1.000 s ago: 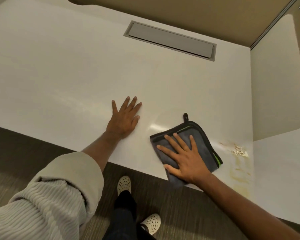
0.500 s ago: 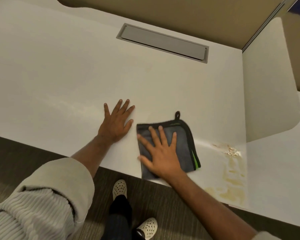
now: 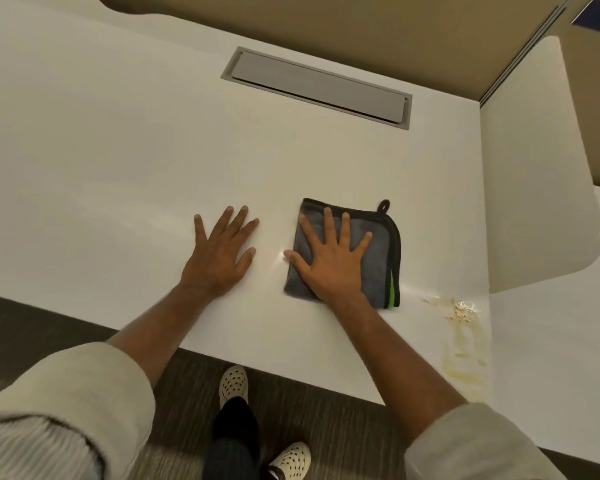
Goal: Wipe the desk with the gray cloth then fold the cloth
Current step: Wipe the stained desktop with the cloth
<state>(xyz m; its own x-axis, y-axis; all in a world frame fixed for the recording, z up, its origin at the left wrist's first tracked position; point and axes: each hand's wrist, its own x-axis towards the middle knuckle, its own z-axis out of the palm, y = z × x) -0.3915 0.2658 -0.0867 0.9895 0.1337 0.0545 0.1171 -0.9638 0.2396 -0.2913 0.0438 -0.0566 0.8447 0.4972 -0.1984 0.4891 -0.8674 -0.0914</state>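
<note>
The gray cloth (image 3: 378, 258), folded into a square with black edging, a green tag and a small loop at its far right corner, lies flat on the white desk (image 3: 118, 168). My right hand (image 3: 331, 261) presses down on it with the palm flat and the fingers spread, covering its left and middle part. My left hand (image 3: 219, 254) rests flat on the bare desk just left of the cloth, fingers apart, holding nothing.
A yellowish stain with crumbs (image 3: 465, 313) marks the desk right of the cloth, running toward the front edge. A gray cable flap (image 3: 317, 86) sits at the back. A white side panel (image 3: 534, 168) rises on the right. Below the front edge are floor and shoes (image 3: 234, 384).
My right hand has slid the cloth leftward, away from the stain and off the front edge, turning it square to the desk. My left hand stays flat in place.
</note>
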